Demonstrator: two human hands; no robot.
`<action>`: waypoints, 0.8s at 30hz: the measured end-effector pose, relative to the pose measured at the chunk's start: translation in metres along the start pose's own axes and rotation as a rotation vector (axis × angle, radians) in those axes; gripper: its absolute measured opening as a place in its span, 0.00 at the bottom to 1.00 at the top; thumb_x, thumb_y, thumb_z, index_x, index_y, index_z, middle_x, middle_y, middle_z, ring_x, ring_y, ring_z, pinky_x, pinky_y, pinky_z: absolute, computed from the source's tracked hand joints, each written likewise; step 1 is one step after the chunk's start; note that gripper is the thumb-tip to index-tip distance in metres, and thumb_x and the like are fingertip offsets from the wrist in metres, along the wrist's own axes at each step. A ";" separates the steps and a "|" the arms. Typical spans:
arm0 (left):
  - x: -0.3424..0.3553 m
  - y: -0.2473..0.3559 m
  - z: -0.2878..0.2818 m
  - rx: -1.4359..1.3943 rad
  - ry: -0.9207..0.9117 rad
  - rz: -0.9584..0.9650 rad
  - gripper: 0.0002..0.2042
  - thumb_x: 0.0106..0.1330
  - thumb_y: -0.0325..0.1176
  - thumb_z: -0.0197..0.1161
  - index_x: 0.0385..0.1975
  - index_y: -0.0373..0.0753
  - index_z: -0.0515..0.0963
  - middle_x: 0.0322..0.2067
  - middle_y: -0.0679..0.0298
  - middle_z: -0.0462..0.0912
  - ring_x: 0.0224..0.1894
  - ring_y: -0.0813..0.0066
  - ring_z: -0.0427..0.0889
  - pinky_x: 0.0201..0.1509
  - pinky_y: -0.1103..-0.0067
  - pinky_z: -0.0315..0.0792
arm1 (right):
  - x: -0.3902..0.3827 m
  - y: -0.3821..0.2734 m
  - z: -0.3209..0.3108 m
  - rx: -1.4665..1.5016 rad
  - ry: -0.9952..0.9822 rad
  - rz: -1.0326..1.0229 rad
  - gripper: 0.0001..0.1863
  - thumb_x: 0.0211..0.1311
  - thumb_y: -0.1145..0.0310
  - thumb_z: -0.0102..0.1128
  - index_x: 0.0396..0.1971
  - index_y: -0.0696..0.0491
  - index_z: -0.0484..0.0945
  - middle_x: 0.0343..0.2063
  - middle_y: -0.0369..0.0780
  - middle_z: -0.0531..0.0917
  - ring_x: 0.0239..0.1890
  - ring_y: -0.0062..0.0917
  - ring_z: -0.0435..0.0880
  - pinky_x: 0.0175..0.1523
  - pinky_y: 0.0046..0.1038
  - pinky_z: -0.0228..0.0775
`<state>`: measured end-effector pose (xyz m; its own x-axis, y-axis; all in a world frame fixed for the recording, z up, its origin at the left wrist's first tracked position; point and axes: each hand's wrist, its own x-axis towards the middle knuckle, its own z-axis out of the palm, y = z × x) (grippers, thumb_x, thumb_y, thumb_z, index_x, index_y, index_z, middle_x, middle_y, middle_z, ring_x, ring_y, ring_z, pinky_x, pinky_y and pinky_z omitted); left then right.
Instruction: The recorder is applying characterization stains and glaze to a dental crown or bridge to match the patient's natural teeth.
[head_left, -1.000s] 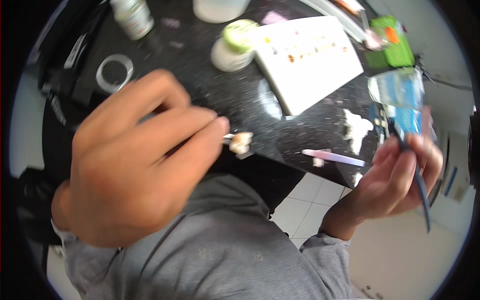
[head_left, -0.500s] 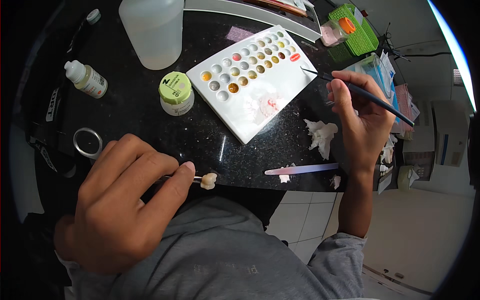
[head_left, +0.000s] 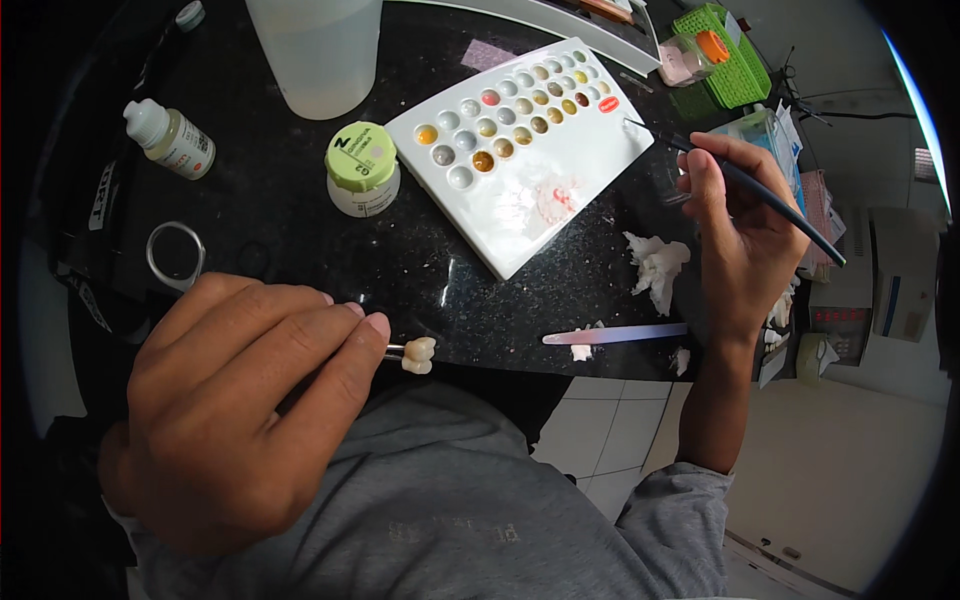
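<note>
My left hand (head_left: 235, 410) is closed on slim metal tweezers (head_left: 396, 351), mostly hidden under the fingers. At their tip sits a cream-coloured dental crown (head_left: 419, 355), just off the table's near edge. On the right, my right hand (head_left: 745, 240) grips a dark fine brush (head_left: 785, 207) like a pen. The brush's thin tip hovers by the right edge of a white palette (head_left: 500, 225), whether touching I cannot tell. Rows of wells in the palette hold yellow, brown, grey and pink pastes, and a reddish smear (head_left: 560, 200) marks its flat part.
Left of the palette stand a green-lidded jar (head_left: 362, 170), a translucent bottle (head_left: 318, 60) and a small dropper bottle (head_left: 170, 140). A metal ring (head_left: 176, 252) lies near my left hand. A pale nail file (head_left: 615, 335) and crumpled tissue (head_left: 657, 270) lie before my right hand. A green basket (head_left: 735, 60) stands far right.
The view has shifted slightly, so the table things sit a little further right. The crown has turned a little at the tweezers' tip. Both hands keep their hold.
</note>
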<state>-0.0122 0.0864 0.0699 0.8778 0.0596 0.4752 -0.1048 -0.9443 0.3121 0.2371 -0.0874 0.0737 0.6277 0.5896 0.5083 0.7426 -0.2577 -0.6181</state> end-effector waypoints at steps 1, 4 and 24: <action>0.000 0.000 0.000 -0.001 0.000 -0.004 0.06 0.49 0.23 0.69 0.28 0.32 0.83 0.26 0.59 0.84 0.31 0.68 0.84 0.31 0.77 0.73 | 0.000 0.000 0.000 -0.021 -0.007 0.008 0.06 0.59 0.76 0.65 0.36 0.60 0.82 0.26 0.35 0.84 0.28 0.12 0.82 0.32 0.12 0.71; -0.003 -0.003 -0.002 0.019 -0.030 0.013 0.06 0.51 0.24 0.69 0.28 0.32 0.83 0.26 0.60 0.84 0.30 0.69 0.85 0.30 0.78 0.74 | -0.003 -0.006 0.000 0.006 0.004 0.050 0.08 0.62 0.75 0.63 0.39 0.61 0.82 0.27 0.38 0.85 0.27 0.15 0.82 0.31 0.14 0.71; 0.004 -0.002 -0.006 0.055 -0.047 0.075 0.08 0.46 0.27 0.67 0.26 0.31 0.83 0.22 0.61 0.83 0.22 0.72 0.82 0.22 0.81 0.70 | -0.075 -0.049 0.040 0.612 -0.219 -0.410 0.09 0.46 0.81 0.59 0.31 0.63 0.76 0.19 0.43 0.78 0.18 0.21 0.77 0.22 0.17 0.67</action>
<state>-0.0116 0.0910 0.0760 0.8894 -0.0263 0.4563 -0.1466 -0.9620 0.2303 0.1446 -0.0880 0.0417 0.2220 0.7010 0.6778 0.6049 0.4462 -0.6596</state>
